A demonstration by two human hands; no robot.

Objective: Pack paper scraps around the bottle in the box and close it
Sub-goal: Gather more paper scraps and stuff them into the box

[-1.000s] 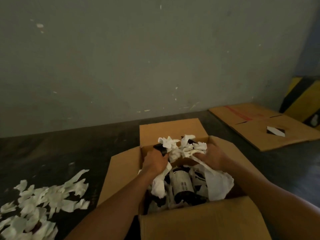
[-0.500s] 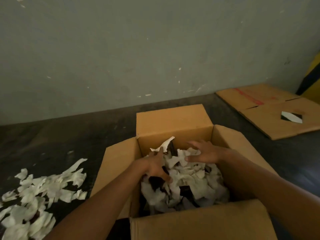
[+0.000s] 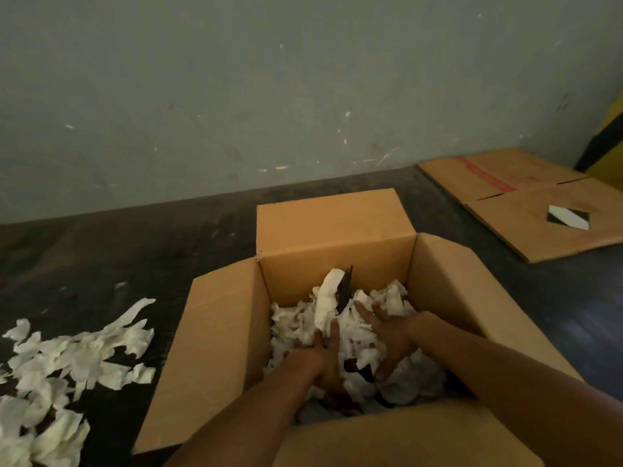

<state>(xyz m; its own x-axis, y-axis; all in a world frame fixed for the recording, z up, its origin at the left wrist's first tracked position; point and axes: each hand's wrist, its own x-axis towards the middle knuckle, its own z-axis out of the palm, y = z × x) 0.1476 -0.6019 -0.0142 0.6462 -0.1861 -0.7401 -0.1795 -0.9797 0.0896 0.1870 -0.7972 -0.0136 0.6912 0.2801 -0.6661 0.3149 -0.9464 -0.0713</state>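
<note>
a dark, scuffed floor [image 3: 141,251] is seen, bounded by a pale wall at the far side. an open cardboard box [image 3: 222,348] is placed on it, flaps spread outward. a heap of white paper scraps [image 3: 67,362] is scattered directly on the floor, left of the box and apart from it. a flattened cardboard sheet [image 3: 526,210] is laid at far right.

Both forearms extended; left hand [image 3: 325,360] and right hand [image 3: 391,338] flat, fingers spread
</note>
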